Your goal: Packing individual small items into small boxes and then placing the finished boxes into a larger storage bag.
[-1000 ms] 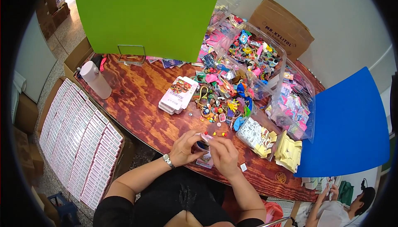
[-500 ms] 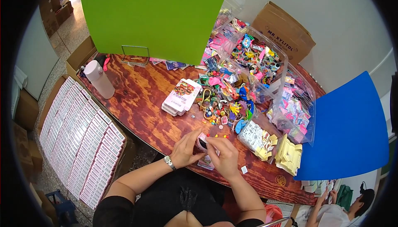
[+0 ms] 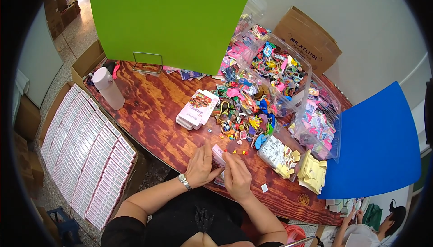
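Note:
Near the table's front edge, a small pink-and-white cardboard box [image 3: 218, 153] stands between my two hands. My left hand [image 3: 199, 168], with a watch at the wrist, is closed round its left side. From the right, the fingers of my right hand [image 3: 237, 174] press together against the box and hide part of it. Below the hands, something flat and pale lies partly hidden. Beyond them sits a stack of flat pink-and-white boxes [image 3: 197, 110], beside a heap of small colourful toys and trinkets [image 3: 246, 107].
Clear plastic bins [image 3: 311, 73] of trinkets stand at the back right. Nearer are a tray of white cards [image 3: 273, 150] and yellow paper pieces [image 3: 312, 172]. Rubber bands [image 3: 303, 199] lie front right. A pink bottle [image 3: 108, 89] and a carton of packed boxes [image 3: 85, 152] are left. A co-worker sits far right.
The dark opening at the top of the small box no longer shows; a pink-and-white face is there instead. My right hand has shifted slightly left, its fingers closer together.

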`<state>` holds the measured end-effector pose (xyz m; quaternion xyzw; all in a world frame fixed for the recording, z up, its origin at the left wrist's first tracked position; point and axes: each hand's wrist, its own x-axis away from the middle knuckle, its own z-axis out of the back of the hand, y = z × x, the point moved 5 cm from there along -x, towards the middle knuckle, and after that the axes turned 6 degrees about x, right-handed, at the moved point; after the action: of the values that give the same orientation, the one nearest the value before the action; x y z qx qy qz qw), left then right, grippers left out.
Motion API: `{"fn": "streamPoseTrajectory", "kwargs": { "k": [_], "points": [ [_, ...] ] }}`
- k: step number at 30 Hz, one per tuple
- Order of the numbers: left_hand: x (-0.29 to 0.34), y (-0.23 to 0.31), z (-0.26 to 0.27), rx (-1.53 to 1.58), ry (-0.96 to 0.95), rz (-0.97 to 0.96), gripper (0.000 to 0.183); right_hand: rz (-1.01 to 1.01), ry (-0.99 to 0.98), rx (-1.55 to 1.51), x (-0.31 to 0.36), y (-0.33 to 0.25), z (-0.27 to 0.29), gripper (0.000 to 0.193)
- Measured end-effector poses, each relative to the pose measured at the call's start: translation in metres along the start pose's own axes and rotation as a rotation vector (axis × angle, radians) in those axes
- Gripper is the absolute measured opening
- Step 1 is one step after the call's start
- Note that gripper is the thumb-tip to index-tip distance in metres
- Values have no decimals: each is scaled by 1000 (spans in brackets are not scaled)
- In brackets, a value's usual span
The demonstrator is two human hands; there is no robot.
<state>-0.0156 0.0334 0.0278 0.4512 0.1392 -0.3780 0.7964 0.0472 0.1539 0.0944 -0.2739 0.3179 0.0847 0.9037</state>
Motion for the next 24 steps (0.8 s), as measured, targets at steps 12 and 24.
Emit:
{"fn": "streamPoseTrajectory", "kwargs": {
  "k": [12, 24],
  "points": [
    [7, -8, 26, -72, 42, 63, 109, 197, -70, 58, -4, -3, -43, 45],
    [15, -141, 133, -647, -109, 575, 102, 152, -393, 394, -89, 54, -143, 47]
  ]
}}
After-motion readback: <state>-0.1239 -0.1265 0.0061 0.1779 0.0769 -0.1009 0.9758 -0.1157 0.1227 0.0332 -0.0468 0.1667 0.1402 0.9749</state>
